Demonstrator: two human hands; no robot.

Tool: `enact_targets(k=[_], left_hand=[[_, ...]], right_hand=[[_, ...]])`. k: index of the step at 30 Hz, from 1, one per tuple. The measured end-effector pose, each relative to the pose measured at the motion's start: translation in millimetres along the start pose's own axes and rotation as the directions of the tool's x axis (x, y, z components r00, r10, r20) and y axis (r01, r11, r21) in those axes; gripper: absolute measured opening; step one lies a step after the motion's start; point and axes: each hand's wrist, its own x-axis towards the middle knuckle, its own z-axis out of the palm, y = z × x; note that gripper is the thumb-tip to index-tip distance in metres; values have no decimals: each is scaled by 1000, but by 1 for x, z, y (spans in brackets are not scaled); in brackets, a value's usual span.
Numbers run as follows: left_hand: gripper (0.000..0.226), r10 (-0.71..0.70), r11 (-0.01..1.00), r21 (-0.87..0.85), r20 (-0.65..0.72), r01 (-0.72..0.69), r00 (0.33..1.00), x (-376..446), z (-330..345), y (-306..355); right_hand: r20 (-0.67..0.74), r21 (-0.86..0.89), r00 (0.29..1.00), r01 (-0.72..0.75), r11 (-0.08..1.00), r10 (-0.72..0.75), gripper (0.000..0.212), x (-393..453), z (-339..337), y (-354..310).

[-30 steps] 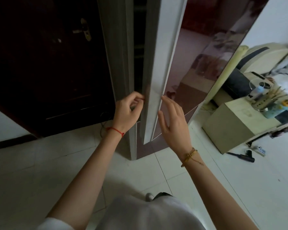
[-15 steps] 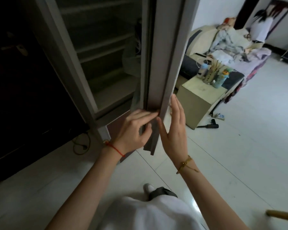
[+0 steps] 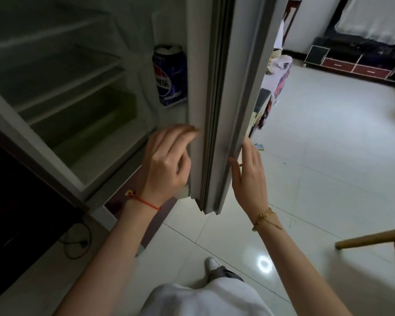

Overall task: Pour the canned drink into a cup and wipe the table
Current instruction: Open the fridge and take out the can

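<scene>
A blue cola can (image 3: 170,75) stands upright on a shelf in the inner side of the open fridge door (image 3: 217,106). My left hand (image 3: 169,160) is curled around the door's inner edge, just below the can. My right hand (image 3: 249,176) lies flat against the door's outer face, fingers straight. The door's edge stands between the two hands. No cup or cloth is in view.
The fridge cabinet (image 3: 62,92) at left shows bare white shelves and a drawer. A power cord (image 3: 78,245) lies on the tiled floor at lower left. A wooden stool leg (image 3: 369,240) juts in at right. A low TV cabinet (image 3: 356,65) stands far right.
The fridge door has swung further open, and the can on its inner shelf has come into view. Both hands stay on the door edge; the view has turned right.
</scene>
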Motion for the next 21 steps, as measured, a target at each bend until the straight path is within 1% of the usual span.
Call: enact_targets(k=[5, 11, 16, 21], left_hand=[[43, 26, 999, 32, -76, -24, 997, 26, 19, 6], [49, 45, 999, 21, -32, -44, 998, 52, 56, 14], [52, 34, 999, 12, -43, -33, 998, 77, 90, 30], [55, 9, 1000, 25, -48, -8, 999, 104, 127, 42]], right_hand=[[-30, -52, 998, -47, 998, 46, 56, 15, -15, 33], [-71, -139, 996, -70, 988, 61, 54, 41, -30, 78], [-85, -168, 994, -76, 983, 62, 53, 66, -40, 120], [-85, -189, 996, -47, 981, 32, 57, 97, -50, 165]])
